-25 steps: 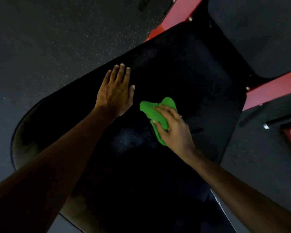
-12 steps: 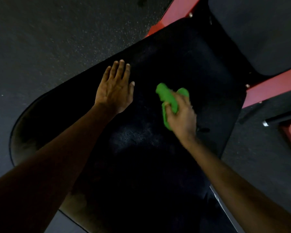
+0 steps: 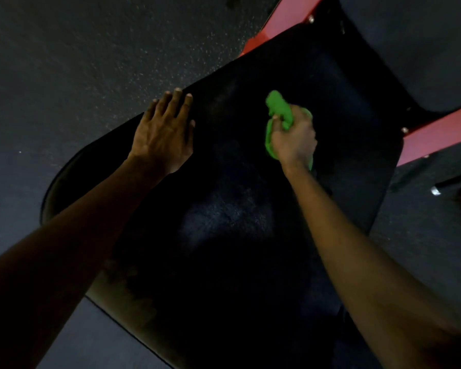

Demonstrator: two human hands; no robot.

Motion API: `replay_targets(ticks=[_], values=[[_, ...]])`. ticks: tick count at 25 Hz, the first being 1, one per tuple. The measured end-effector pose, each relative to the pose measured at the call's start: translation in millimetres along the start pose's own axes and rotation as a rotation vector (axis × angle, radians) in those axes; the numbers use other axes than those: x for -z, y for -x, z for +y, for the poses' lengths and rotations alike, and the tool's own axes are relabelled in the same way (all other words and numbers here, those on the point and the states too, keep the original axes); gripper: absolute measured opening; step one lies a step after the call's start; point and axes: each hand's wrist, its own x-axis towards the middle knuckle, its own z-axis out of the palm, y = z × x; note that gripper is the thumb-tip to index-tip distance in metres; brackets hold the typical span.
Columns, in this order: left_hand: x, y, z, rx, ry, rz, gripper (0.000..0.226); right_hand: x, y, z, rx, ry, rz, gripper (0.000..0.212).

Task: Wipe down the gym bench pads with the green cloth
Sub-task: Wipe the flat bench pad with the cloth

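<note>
The single head-worn view looks steeply down from close above the bench pad [image 3: 237, 222].

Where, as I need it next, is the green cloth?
Head view: the cloth, gripped in the right hand, lies right of centre on the black pad.

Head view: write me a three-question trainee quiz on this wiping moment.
1. True or false: the left hand lies flat, fingers straight, on the black bench pad.
2. Pick one: the right hand grips A) a spray bottle, B) the green cloth, C) nothing.
3. Fill in: the frame bars beside the pad are ___ in colour.

Key: 1 true; 2 B; 3 red.
</note>
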Motion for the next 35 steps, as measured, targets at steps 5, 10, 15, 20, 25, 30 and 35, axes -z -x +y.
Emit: replay_targets(ticks=[5, 10, 15, 20, 25, 30, 35], values=[[6.5, 11.4, -19.9, 0.016, 0.007, -0.029, 0.059, 2.9, 103.4, -14.2, 0.538, -0.1, -0.285, 0.044], [4.3, 13.8, -22.4, -0.002, 0.022, -0.01, 0.059, 0.6, -6.8, 8.5, 0.138, 0.011, 0.023, 0.037], [2.1, 13.8, -18.3, 0.015, -0.003, 0.015, 0.059, -7.0, 28.7, -28.4, 0.092, 0.003, -0.031, 0.036], [5.3, 14.3, -18.2, 0.022, 0.019, 0.016, 0.059, -14.1, 77.7, -38.1, 0.495, -0.074, -0.139, 0.039], [6.2, 13.3, -19.1, 0.001, 0.04, 0.001, 0.059, -27.0, -2.8, -57.4, 0.144, 0.001, 0.01, 0.035], [14.1, 24.0, -33.6, 0.058, 0.025, -0.016, 0.063, -19.6, 100.5, -68.3, 0.419, -0.105, -0.207, 0.04], [16.9, 32.5, -29.0, 0.106, 0.01, -0.022, 0.065, -30.7, 51.0, -74.0, 0.446, -0.093, -0.082, 0.037]])
